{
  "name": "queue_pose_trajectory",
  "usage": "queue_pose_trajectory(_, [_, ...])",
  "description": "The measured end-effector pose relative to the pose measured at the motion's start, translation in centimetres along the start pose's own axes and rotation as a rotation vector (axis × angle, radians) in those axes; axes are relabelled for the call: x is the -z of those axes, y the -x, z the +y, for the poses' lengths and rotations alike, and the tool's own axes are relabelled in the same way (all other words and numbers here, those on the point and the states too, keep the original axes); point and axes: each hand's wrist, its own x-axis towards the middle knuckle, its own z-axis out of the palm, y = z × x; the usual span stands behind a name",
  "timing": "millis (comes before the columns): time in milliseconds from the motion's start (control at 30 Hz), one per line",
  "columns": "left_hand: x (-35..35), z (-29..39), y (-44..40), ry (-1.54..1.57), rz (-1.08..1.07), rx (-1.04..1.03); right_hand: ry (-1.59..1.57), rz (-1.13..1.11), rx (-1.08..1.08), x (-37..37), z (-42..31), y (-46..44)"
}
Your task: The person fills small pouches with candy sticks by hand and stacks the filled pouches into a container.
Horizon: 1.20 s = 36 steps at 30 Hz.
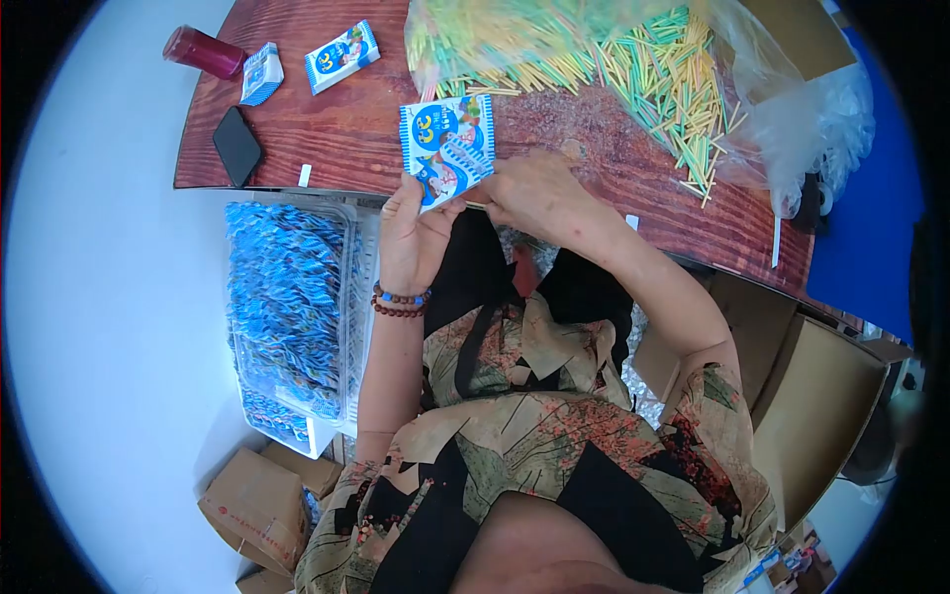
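A blue and white printed packet (447,139) stands up from my left hand (421,223), whose fingers close on its lower end near the table's front edge. Two beaded bracelets circle that wrist. Against the packet's lower right edge is my right hand (544,196), back upward and fingers curled. What those fingertips hold, if anything, is hidden under the hand. Beyond both hands lies a large heap of thin yellow and green sticks (673,79), partly covered by a clear plastic bag (757,99).
On the red-brown wooden table (366,129) lie two similar packets (341,56), a dark red jar (205,51) and a black phone-like slab (237,146). Left of my lap, a clear tub (348,297) holds many blue packets. Cardboard boxes (257,503) stand low on both sides.
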Motion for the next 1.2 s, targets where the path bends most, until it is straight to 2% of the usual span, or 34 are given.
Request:
queue_pose_trajectory(67, [-0.4, 0.1, 0.1, 0.022, 0.002, -0.012, -0.034, 0.101, -0.009, -0.5, 0.3, -0.3])
queue_pose_trajectory(200, [-1.4, 0.2, 0.3, -0.024, -0.056, -0.014, -0.029, 0.034, -0.069, 0.7, -0.5, -0.3])
queue_pose_trajectory(267, [-1.2, 0.2, 0.1, -0.005, -0.086, -0.025, -0.031, -0.031, 0.009, 0.5, 0.3, -0.5])
queue_pose_trajectory(367, [-1.0, 0.5, 0.0, -0.083, -0.102, -0.081, -0.039, 0.017, 0.058, -0.1, 0.6, -0.6])
queue_pose_trajectory(467, [-0.8, 1.0, 0.0, -0.026, -0.090, -0.075, 0.081, -0.065, 0.026, -0.1, -0.3, -1.3])
queue_pose_trajectory(600, [-0.5, 1.3, 0.2, 0.032, -0.092, -0.058, 0.073, -0.037, 0.017, -0.2, -0.8, -1.2])
queue_pose_trajectory(667, [-0.3, 1.3, 0.4, 0.055, -0.126, -0.044, 0.083, 0.039, 0.101, 0.1, -0.1, -0.6])
queue_pose_trajectory(700, [-1.0, 1.2, 0.8, 0.029, -0.070, -0.025, 0.085, 0.042, 0.107, 0.7, 0.0, -0.4])
queue_pose_trajectory(733, [-1.3, 1.1, 0.9, 0.003, -0.015, -0.005, 0.101, -0.043, -0.015, 1.6, 0.2, -0.2])
queue_pose_trajectory(767, [-1.1, 0.9, 0.9, 0.009, -0.052, 0.017, 0.117, -0.129, -0.140, 2.2, 0.6, 0.2])
queue_pose_trajectory(833, [-1.4, 0.2, 0.8, 0.071, -0.084, 0.054, 0.065, 0.107, -0.165, 2.3, 4.2, 2.4])
queue_pose_trajectory(900, [-1.6, -0.7, 0.4, 0.140, -0.123, 0.104, 0.153, 0.198, -0.403, 5.1, 6.8, 3.8])
queue_pose_trajectory(933, [-1.7, -1.2, 0.0, 0.125, -0.147, 0.110, 0.166, 0.196, -0.418, 5.9, 7.0, 4.6])
queue_pose_trajectory(1000, [-2.1, -2.5, -1.0, 0.121, -0.187, 0.124, 0.083, 0.576, -0.424, 7.4, 6.9, 6.6])
queue_pose_trajectory(1033, [-2.3, -3.0, -1.4, 0.078, -0.178, 0.117, -0.314, 0.515, -0.461, 8.9, 4.8, 6.9])
queue_pose_trajectory(1100, [-4.2, -3.7, -2.2, 0.002, -0.143, 0.111, -0.599, 0.700, 0.055, 7.0, 3.3, 7.5])
queue_pose_trajectory(1167, [-4.2, -4.3, -2.8, -0.018, -0.177, 0.112, -0.704, 0.641, -0.009, 6.3, 2.1, 7.4])
queue_pose_trajectory(1200, [-4.4, -4.3, -2.9, -0.036, -0.207, 0.110, -0.577, 0.643, -0.018, 6.0, 2.0, 7.2])
